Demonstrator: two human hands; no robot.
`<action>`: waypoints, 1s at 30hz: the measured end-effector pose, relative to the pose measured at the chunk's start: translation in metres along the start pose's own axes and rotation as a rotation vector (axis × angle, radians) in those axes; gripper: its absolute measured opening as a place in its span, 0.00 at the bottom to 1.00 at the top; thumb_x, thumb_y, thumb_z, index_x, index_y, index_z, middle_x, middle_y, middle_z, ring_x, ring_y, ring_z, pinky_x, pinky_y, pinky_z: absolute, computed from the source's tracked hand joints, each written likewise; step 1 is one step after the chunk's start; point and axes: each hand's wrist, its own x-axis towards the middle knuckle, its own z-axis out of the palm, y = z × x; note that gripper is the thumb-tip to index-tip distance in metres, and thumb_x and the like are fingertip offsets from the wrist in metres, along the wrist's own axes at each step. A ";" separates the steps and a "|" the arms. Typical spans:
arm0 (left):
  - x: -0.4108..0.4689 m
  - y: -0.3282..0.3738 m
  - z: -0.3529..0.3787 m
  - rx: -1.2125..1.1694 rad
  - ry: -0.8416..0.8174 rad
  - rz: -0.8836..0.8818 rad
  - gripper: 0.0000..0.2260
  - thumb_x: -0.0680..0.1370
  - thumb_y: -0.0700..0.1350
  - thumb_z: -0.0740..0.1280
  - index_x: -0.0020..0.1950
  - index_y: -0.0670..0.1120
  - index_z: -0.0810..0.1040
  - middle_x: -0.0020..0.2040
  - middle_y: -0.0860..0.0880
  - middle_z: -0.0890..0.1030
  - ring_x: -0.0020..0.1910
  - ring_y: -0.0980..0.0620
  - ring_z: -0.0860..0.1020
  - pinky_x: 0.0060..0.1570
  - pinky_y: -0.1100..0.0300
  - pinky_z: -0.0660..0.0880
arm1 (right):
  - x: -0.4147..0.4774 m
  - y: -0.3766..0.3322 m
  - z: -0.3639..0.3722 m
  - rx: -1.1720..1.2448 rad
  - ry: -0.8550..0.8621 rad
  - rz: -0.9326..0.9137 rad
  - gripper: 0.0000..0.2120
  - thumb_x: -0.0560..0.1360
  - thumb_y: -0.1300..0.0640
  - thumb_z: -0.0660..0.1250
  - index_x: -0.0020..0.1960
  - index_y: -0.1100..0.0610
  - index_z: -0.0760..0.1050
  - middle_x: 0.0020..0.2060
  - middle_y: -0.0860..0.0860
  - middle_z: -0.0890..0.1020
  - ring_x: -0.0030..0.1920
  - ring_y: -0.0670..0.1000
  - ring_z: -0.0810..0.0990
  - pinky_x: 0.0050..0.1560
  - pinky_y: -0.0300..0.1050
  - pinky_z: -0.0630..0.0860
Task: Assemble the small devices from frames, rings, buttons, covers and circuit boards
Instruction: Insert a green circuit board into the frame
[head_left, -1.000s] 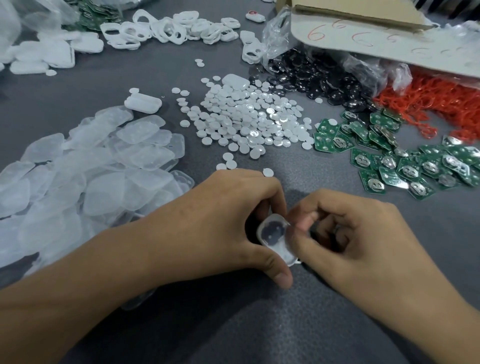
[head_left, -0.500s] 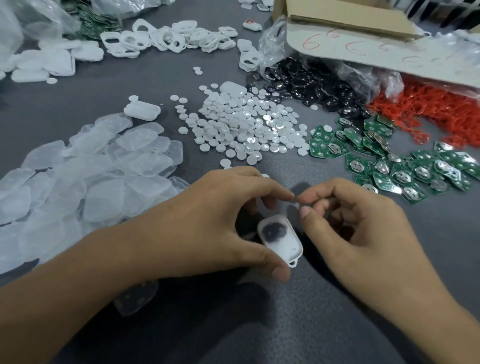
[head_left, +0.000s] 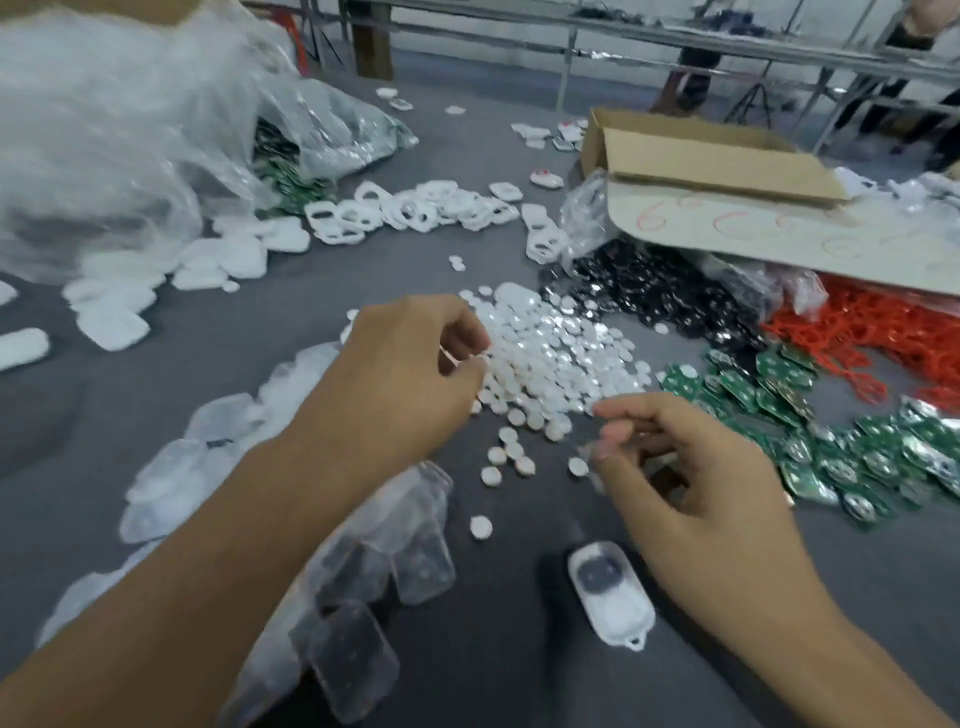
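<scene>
Even, fairly bright overhead light throws only a soft shadow beneath the right hand (head_left: 691, 478). Glare sparkles on the button pile (head_left: 561, 358) just beyond the left hand (head_left: 405, 374). Motion blur softens everything, worst far to its left.

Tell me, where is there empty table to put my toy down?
Bare table lies near you, between the clear covers and the white device. Another patch sits far left, between those clear covers and the white covers. The middle is crowded: buttons, green boards, red rings.
</scene>
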 end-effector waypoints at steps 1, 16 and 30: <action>0.013 -0.006 -0.011 0.053 -0.003 -0.049 0.04 0.77 0.44 0.73 0.49 0.53 0.83 0.43 0.57 0.82 0.40 0.61 0.80 0.36 0.73 0.72 | 0.014 -0.007 0.009 0.006 -0.033 -0.003 0.11 0.75 0.59 0.72 0.53 0.43 0.80 0.42 0.43 0.83 0.38 0.45 0.82 0.38 0.37 0.77; 0.088 -0.088 -0.066 0.252 -0.286 -0.128 0.05 0.74 0.46 0.78 0.44 0.53 0.84 0.37 0.57 0.83 0.37 0.62 0.80 0.34 0.65 0.73 | 0.167 -0.042 0.140 -0.264 -0.377 -0.174 0.12 0.70 0.40 0.76 0.42 0.48 0.80 0.32 0.44 0.81 0.34 0.44 0.78 0.31 0.32 0.70; -0.031 0.019 -0.007 -1.012 -0.388 0.040 0.07 0.75 0.42 0.78 0.52 0.46 0.87 0.49 0.45 0.88 0.49 0.52 0.86 0.52 0.64 0.79 | 0.024 -0.032 -0.003 0.553 0.022 -0.014 0.09 0.63 0.57 0.77 0.44 0.54 0.85 0.39 0.54 0.87 0.36 0.50 0.86 0.41 0.38 0.82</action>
